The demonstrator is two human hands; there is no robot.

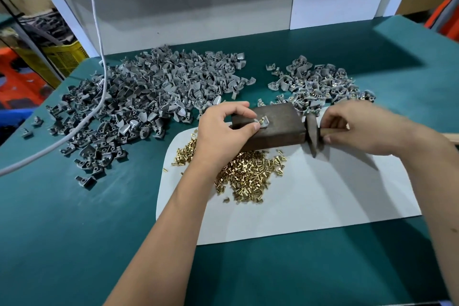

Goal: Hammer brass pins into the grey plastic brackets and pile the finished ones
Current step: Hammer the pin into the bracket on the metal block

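Left hand [224,129] pinching a grey bracket [262,122] on the dark block [278,126], right hand [360,126] gripping the hammer [312,131] beside it.

Both forearms are bare, no sleeves, with bare hands [224,129].

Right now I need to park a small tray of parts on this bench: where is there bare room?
Free: the green mat near the front edge, left of the white sheet, and the sheet's bare right half. Crowded: the big bracket pile at the left, the smaller pile behind the block, and the pins.
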